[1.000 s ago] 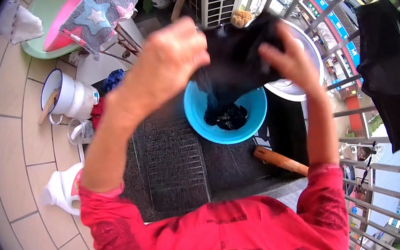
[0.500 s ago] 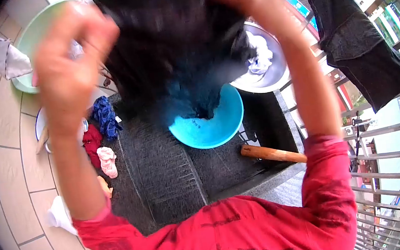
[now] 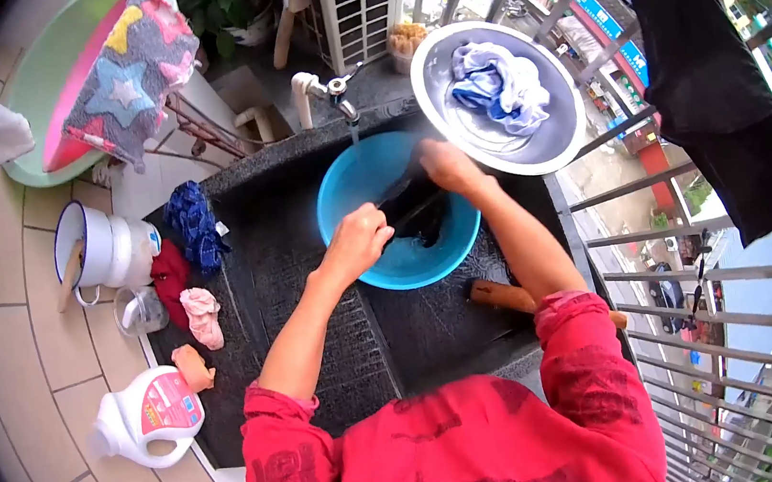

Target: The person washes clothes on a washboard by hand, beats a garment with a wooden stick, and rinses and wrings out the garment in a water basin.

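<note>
A black garment [image 3: 423, 215] hangs partly in the water of a light blue basin [image 3: 330, 195], which stands in a dark stone sink [image 3: 307, 347]. My left hand [image 3: 357, 243] is closed on the garment at the basin's near left side. Over the basin's right part, my right hand [image 3: 451, 169] grips another part of the cloth. Water runs from a metal tap [image 3: 342, 102] into the basin. A wooden stick [image 3: 501, 294] lies in the sink, partly behind my right forearm.
A metal bowl [image 3: 573, 112] with white and blue cloth [image 3: 502, 87] sits at the sink's back right corner. Small clothes, including a blue one [image 3: 196, 228], lie along the left edge. Beyond them stand a detergent bottle [image 3: 125, 427] and an enamel pot [image 3: 92, 240]. Railings [image 3: 665, 236] run along the right.
Both hands have come down from high up to the basin, still holding the black garment. The garment was spread wide in the air and is now bunched low in the basin.
</note>
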### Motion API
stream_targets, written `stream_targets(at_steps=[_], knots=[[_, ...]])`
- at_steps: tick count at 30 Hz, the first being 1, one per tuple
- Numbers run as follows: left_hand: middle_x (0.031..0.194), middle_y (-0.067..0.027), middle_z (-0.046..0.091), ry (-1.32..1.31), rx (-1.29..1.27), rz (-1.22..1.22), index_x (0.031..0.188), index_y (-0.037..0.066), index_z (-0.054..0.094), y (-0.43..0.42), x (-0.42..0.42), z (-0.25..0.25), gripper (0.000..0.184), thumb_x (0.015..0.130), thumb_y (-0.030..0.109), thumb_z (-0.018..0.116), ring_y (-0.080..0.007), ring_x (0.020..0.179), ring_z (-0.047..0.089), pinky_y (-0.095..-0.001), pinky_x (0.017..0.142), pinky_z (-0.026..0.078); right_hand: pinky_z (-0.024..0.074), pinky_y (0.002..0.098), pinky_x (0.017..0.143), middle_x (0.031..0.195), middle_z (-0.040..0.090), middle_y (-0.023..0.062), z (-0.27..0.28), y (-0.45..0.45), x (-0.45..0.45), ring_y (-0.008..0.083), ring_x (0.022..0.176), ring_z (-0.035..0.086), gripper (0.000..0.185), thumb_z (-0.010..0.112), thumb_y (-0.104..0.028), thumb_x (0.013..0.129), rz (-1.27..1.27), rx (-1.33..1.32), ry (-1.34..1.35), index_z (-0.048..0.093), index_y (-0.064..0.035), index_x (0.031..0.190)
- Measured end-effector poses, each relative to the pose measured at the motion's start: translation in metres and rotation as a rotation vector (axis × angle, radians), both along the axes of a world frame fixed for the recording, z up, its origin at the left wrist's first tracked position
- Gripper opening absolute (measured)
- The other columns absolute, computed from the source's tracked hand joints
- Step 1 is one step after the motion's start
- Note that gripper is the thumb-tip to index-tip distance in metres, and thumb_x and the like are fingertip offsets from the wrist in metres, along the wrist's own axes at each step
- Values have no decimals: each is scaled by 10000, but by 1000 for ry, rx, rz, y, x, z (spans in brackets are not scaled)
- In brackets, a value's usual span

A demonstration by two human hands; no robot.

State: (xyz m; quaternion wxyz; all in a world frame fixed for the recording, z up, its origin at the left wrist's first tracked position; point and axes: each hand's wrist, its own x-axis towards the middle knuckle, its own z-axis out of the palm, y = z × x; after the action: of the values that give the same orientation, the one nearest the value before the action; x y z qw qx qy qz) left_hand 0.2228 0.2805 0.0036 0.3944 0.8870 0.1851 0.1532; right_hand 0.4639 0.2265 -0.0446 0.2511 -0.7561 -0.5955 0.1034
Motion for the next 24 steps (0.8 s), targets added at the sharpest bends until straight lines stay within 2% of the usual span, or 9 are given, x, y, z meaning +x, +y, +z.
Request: stream_targets(at_steps=[3,6,8,11,13,16,19,22,24], knots=[[795,-193,544,13,17,35,715,-34,552,9,0,-7,175,793,117,596,-376,780,556,-448,686,438,449,488,743,877,607,263,36,1,7,430,864,580,332,582,-156,814,75,-275,-77,466,-24,1096],[816,-193,543,74,68,48,742,-28,542,17,-11,-16,175,809,126,590,-384,793,553,-452,688,439,446,460,812,974,610,243,51,7,0,409,954,564,387,570,-192,841,61,-308,-30,475,-41,1184],[800,-174,539,52,71,109,767,-16,554,22,-15,-18,142,814,114,581,-355,781,562,-419,675,450,442,448,835,1039,586,256,25,12,4,411,1016,536,386,580,-197,836,44,-260,180,493,-22,1169],[806,-165,534,-46,36,196,768,-19,543,20,-9,-28,143,817,112,574,-349,798,556,-412,702,446,434,440,851,1071,570,263,-17,7,0,418,1049,515,361,585,-196,835,30,-259,216,509,-4,1131],[818,-156,531,-121,26,246,782,-21,539,22,0,-46,130,815,100,574,-337,842,550,-394,731,445,432,451,867,1098,573,245,-37,8,-8,411,1061,517,376,579,-261,843,-155,-341,235,527,-17,1125],[1026,-191,506,32,-58,281,942,-10,521,23,7,-100,182,794,65,595,-374,970,518,-407,813,442,436,483,860,1105,563,262,-86,16,-16,422,1044,526,406,519,-344,871,-234,-345,184,530,-35,1133],[1302,-254,354,192,145,243,1180,19,443,27,22,-168,462,766,78,639,-484,1139,402,-482,946,381,441,532,829,1102,484,325,-155,35,-36,498,962,520,417,459,-404,890,-305,-321,144,513,-88,1156],[1447,-208,207,544,143,201,1373,56,292,28,34,-203,674,811,225,622,-468,1285,246,-537,1040,237,481,497,775,1145,490,236,-170,42,-66,407,1000,537,380,468,-406,885,-287,-336,-133,541,-134,1140],[1457,-198,201,634,122,169,1393,59,262,28,41,-219,679,835,273,584,-459,1298,227,-540,1055,197,490,476,761,1160,486,210,-175,46,-65,370,1025,530,365,476,-401,882,-256,-426,-164,549,-143,1129]])
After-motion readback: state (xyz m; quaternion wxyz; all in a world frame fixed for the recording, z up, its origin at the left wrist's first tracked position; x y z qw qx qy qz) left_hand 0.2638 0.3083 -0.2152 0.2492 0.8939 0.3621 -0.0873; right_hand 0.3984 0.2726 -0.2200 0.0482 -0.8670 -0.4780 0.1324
